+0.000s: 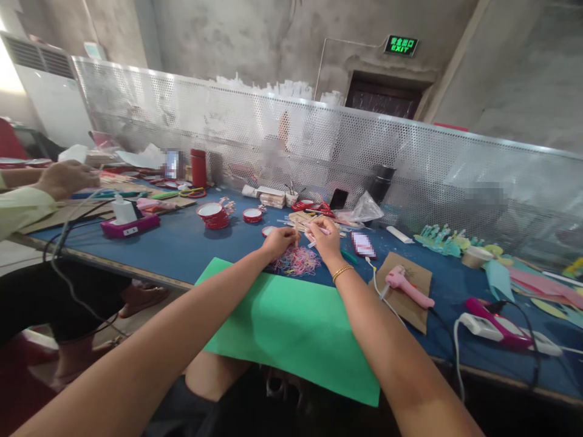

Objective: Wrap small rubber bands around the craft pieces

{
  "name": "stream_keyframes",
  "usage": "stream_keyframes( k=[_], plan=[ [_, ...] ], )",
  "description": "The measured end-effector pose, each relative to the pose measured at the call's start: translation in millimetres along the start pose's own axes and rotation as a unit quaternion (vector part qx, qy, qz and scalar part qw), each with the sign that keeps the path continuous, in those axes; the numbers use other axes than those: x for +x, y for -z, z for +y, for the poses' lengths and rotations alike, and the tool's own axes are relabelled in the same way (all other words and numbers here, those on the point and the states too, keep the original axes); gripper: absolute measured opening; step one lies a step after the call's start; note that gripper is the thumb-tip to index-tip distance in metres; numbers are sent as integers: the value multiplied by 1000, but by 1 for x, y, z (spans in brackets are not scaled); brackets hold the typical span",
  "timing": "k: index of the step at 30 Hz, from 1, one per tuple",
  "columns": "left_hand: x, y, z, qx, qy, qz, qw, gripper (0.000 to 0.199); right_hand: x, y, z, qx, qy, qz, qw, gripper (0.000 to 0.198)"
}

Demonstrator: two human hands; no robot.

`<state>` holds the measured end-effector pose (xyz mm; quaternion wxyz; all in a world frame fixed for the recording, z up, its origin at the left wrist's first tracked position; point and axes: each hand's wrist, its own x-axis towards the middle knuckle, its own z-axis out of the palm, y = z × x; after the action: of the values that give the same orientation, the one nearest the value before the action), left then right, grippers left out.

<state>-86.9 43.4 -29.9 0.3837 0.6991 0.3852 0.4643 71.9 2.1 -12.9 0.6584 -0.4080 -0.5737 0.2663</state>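
Note:
My left hand (280, 243) is closed in a pinch over a tangled pile of thin multicoloured strings (298, 262). A thin, pale stick-like piece rises by its fingertips, too small to name. Close on its right, my right hand (327, 240) is wrapped round a slim, whitish-pink, pen-like tool (322, 230), its tip pointing down towards the left hand. A green sheet (291, 334) hangs over the table's front edge, below the strings. Just behind my left hand sits a small red-rimmed white disc (268, 231), partly hidden.
Red-rimmed discs (213, 218) are stacked at left. A pink glue gun (407, 288) rests on cardboard (423, 276) at right, near a purple power strip (498, 325) with cables. A phone (363, 244) lies beyond my right hand. A co-worker's hand (68, 179) is far left.

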Motion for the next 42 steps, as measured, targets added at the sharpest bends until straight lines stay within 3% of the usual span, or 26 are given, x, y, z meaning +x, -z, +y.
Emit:
stream_keyframes(
  k=[10,29,35,42],
  plan=[
    [0,-1,2,-11,10,-3,1000,42,-5,-1,-15,12,-1,20,1000,19],
    [-2,1,1,44,2,-5,999,29,-9,-6,-18,-57,68,5,996,22],
    [-1,0,4,31,17,-5,999,29,-6,-1,-17,-78,90,47,992,22],
    [0,1,-1,25,-8,-11,1000,31,-8,-6,-19,-63,78,6,995,23]
  ],
)
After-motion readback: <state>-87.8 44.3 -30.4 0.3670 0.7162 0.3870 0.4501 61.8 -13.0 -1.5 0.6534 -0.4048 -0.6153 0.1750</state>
